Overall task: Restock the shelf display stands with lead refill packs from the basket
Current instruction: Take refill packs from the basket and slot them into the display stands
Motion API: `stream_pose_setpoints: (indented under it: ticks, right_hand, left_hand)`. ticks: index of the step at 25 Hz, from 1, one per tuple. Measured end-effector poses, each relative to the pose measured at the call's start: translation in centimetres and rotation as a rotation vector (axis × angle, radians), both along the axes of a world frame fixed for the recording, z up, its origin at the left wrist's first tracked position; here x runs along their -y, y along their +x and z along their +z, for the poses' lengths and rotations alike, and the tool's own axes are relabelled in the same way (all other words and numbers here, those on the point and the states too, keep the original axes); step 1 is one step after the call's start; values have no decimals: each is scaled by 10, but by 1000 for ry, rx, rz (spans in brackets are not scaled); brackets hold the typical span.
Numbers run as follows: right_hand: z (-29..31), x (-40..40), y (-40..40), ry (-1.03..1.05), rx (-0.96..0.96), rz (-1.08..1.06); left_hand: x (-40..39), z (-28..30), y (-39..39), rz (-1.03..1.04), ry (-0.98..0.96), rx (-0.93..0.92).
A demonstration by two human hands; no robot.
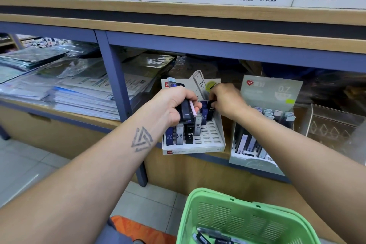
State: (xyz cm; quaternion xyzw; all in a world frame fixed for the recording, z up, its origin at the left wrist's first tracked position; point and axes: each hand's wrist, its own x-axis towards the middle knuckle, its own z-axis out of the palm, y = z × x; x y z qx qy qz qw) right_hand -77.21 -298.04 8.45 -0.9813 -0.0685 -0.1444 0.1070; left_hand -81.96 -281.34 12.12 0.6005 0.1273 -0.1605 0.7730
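Left hand point(174, 105) fingers grip spare lead packs point(186, 112); right hand point(225, 99) fingers pinch one pack point(211, 108) into the stand point(213, 138).

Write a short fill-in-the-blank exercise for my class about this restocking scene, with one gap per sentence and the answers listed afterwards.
1. The left hand grips a bundle of lead refill packs above the white display stand printed HB ____.
2. The right hand pinches one black pack at the ____ row of that stand.
3. The basket below is coloured ____.
4. The grey-green stand to the right is printed ____.

Answers: 0.5; back; green; 0.7
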Motion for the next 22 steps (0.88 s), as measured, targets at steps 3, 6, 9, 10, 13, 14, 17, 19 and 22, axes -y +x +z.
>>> stream_pose_setpoints:
  ticks: [3, 6, 9, 10, 13, 14, 17, 19, 22]
  right_hand:
    - [1, -1, 4, 2, -24, 0]
    - [3, -1, 6, -39, -64, 0]
    - [-1, -3, 5, -75, -31, -23]
    - [0, -5, 4, -86, -16, -39]
    - [0, -10, 2, -125, -2, -86]
    - [0, -11, 0, -138, -10, -109]
    - [1, -11, -2, -167, -76, -139]
    - [7, -12, -7, -153, -112, -122]
    - [20, -14, -20, 226, -148, -73]
  left_hand:
    - [0, -1, 1, -1, 16, -2]
    - [-1, -1, 2, -2, 19, 0]
    - [-2, -1, 2, -4, 21, -3]
    - [-2, -2, 2, -5, 25, -3]
    - [-2, -2, 3, -8, 27, -9]
    - [-2, -2, 3, -8, 27, -10]
    - [-1, -2, 2, -11, 18, -24]
    - [-1, -3, 2, -13, 4, -28]
    - [1, -3, 2, -29, -26, -41]
